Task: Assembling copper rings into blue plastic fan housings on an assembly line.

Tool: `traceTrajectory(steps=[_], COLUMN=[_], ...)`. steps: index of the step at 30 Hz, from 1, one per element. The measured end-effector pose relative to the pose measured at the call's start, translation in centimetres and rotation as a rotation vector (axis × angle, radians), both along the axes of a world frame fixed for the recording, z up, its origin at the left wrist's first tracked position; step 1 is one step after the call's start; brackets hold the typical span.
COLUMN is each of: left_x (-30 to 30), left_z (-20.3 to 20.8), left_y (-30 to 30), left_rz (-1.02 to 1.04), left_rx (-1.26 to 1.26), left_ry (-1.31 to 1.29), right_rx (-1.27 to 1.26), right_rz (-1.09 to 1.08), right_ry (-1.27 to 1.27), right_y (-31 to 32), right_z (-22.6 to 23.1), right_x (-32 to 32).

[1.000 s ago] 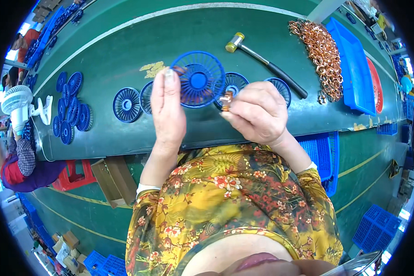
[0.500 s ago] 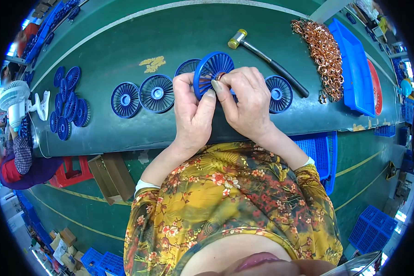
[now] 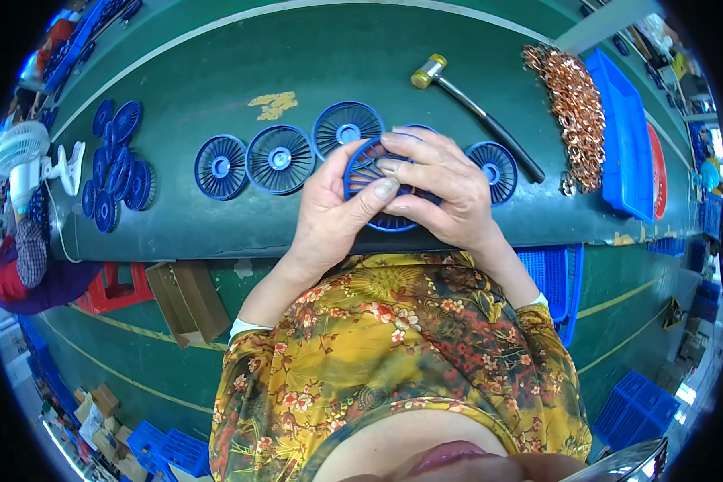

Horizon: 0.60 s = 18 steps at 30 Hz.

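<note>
My left hand (image 3: 329,213) grips a blue spoked plastic wheel (image 3: 393,224) by its left rim, thumb on the near face. From the other side my right hand (image 3: 454,189) closes round the same wheel, its fingers bent over the hub and covering it. Whatever lies under those fingers is hidden. Similar wheels lie flat beyond my hands: one at the left (image 3: 221,166), a second (image 3: 279,159) beside it, a third (image 3: 348,131) farther back and another (image 3: 492,172) right of my right hand. One more is mostly hidden behind my right fingers.
A yellow-headed hammer (image 3: 479,116) lies at the back right. Past it are a heap of copper-coloured rings (image 3: 572,112), a blue tray (image 3: 625,132) and a red container (image 3: 658,173). More wheels (image 3: 116,169) are piled at the left near a white fan (image 3: 22,157). A co-worker sits far left.
The held wheel has tipped from nearly upright to flatter and come nearer to me. My right fingers have spread over its hub, where a copper-coloured ring showed before.
</note>
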<state>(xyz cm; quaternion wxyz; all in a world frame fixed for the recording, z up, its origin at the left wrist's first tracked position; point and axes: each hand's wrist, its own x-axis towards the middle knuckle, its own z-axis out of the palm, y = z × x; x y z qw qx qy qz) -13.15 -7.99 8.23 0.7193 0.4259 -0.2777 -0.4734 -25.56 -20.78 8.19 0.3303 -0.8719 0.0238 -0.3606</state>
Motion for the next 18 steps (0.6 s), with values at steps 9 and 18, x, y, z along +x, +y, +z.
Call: traceTrajectory(steps=[9,18], left_x=[5.3,13.7], left_z=[-2.3,-6.1], left_y=[2.6,10.3], left_rz=[1.040,0.996], left_rx=[0.026,0.725], left_ry=[-1.146,-1.327], right_rx=[0.315,0.024], right_rz=[-0.512,-0.694], right_ry=[0.165,0.537], right_y=[-5.6,-8.8], right_z=[-1.0,-3.4], right_x=[-6.7,-14.6])
